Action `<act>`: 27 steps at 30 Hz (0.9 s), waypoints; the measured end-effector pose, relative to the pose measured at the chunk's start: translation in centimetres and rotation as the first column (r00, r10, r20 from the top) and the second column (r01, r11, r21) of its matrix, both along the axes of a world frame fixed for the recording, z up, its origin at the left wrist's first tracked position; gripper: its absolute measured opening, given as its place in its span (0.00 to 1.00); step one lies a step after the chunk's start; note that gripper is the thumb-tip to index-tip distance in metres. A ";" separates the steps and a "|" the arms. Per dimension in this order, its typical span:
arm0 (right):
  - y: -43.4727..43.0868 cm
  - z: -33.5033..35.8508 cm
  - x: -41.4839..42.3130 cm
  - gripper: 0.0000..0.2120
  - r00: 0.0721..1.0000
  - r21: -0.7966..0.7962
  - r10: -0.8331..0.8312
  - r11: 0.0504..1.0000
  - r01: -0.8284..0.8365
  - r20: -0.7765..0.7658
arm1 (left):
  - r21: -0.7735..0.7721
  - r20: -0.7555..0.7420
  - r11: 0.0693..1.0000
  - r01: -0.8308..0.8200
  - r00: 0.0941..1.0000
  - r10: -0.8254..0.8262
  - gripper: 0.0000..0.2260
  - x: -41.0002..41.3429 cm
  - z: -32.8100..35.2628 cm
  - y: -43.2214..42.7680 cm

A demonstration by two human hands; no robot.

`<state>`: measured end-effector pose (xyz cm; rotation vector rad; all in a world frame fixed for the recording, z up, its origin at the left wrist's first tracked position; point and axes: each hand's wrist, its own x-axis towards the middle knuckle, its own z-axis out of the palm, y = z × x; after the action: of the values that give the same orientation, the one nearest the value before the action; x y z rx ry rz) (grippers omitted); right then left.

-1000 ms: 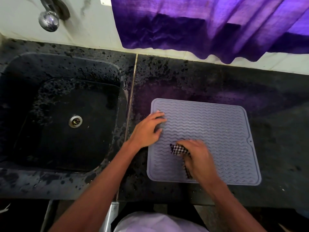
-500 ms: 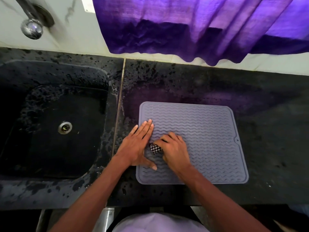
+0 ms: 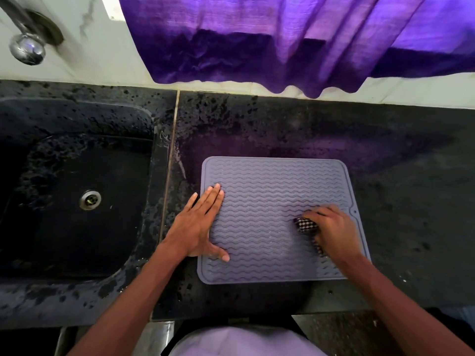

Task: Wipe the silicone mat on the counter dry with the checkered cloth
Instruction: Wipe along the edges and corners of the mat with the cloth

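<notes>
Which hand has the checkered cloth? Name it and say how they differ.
The right hand grips the bunched checkered cloth near the right edge of the silicone mat. The left hand lies flat, fingers straight, on its left edge, holding nothing.

Bare surface [image 3: 401,191] runs right of and above the mat [image 3: 270,199]. The left hand [image 3: 198,227] blocks the mat's left edge, with the sink [image 3: 64,240] beyond.
</notes>
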<state>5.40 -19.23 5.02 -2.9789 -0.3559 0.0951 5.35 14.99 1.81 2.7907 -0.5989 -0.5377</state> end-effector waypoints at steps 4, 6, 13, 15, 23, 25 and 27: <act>-3.6 0.7 -0.1 0.27 0.989 -0.020 -0.145 0.989 0.145 0.014 | 0.039 -0.019 0.999 -0.011 1.000 0.012 0.70 0.1 0.2 -0.3; -4.2 1.1 -0.2 0.25 0.974 -0.022 -0.225 0.974 0.225 0.012 | 0.049 -0.045 0.999 -0.019 0.999 0.021 0.70 0.2 0.5 -0.9; 4.4 1.2 0.6 0.24 0.998 0.206 -0.033 0.978 0.021 0.052 | -0.036 -0.071 0.999 -0.006 0.997 0.004 0.69 -0.3 0.3 -4.1; 7.0 0.0 0.6 0.24 0.999 0.158 0.022 0.987 -0.026 0.026 | -0.036 -0.065 0.999 -0.014 0.998 0.012 0.68 -0.4 0.0 -4.1; 4.3 -0.5 0.6 0.29 0.999 0.106 0.042 0.994 -0.039 -0.023 | -0.019 -0.059 1.000 -0.021 0.998 0.020 0.67 -0.7 -0.1 -2.6; 2.8 -0.3 0.9 0.29 0.999 0.087 0.034 0.996 -0.031 -0.033 | -0.024 -0.058 0.999 -0.044 0.997 0.042 0.68 -0.8 -0.1 -2.0; -0.5 -0.3 1.0 0.28 1.000 0.068 -0.015 0.998 0.017 -0.021 | -0.023 -0.065 0.999 -0.026 0.998 0.025 0.68 -0.4 0.0 -2.8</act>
<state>6.45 -19.73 4.71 -2.9112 -0.3260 0.1090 5.00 12.17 1.82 2.7429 -0.5519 -0.6087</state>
